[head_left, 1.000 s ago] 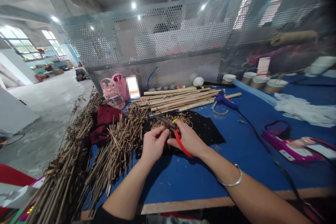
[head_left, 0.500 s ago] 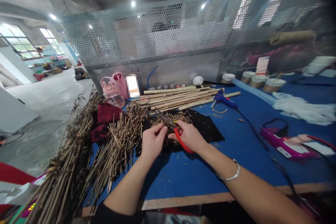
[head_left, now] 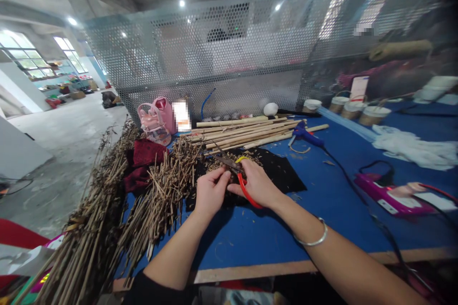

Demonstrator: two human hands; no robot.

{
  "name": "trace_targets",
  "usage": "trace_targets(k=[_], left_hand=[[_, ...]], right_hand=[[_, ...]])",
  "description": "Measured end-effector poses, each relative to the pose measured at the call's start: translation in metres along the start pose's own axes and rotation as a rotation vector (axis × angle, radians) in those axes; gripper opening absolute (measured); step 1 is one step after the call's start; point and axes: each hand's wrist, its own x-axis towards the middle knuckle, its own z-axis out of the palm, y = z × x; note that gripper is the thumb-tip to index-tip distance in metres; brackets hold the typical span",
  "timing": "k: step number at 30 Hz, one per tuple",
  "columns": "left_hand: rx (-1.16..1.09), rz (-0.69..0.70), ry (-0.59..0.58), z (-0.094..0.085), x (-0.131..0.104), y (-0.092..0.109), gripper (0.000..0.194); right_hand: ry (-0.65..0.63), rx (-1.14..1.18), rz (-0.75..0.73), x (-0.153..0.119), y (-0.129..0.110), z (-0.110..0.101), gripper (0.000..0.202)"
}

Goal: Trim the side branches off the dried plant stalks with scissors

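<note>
My right hand (head_left: pixel 255 182) grips a pair of scissors (head_left: pixel 246 191) with red and yellow handles; their dark blades are parted and point up and left. My left hand (head_left: pixel 212 190) is closed in a pinch just left of the blades, thumb against forefinger. Whatever sits between those fingertips is too small to make out. Under both hands lies a black cloth (head_left: pixel 282 171), strewn with short cut bits of dried plant (head_left: pixel 255 155). A bundle of dried stalks (head_left: pixel 161 200) rests directly left of my left hand.
More long stalks (head_left: pixel 86 233) lean along the table's left edge. Behind the cloth lie pale sticks (head_left: pixel 246 133) and a blue glue gun (head_left: pixel 304 134) with its cord. A purple power strip (head_left: pixel 390 198), white gloves (head_left: pixel 411 147), a pink bag (head_left: pixel 157 116) and dark red cloth (head_left: pixel 148 155) surround the work area.
The scissors have opened: the yellow handle stands farther from the red one, and the blades are spread wider. My left hand stays nearly in place, still pinched.
</note>
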Motion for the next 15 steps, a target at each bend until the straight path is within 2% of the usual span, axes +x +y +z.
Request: trace_targets(k=[7, 15], left_hand=[[-0.023, -0.017, -0.042, 0.000, 0.001, -0.003, 0.025], [-0.052, -0.028, 0.024, 0.003, 0.002, -0.010, 0.027]], right_hand=[[-0.021, -0.016, -0.023, 0.001, 0.008, 0.003, 0.038], [-0.064, 0.020, -0.032, 0.004, 0.009, -0.003, 0.037]])
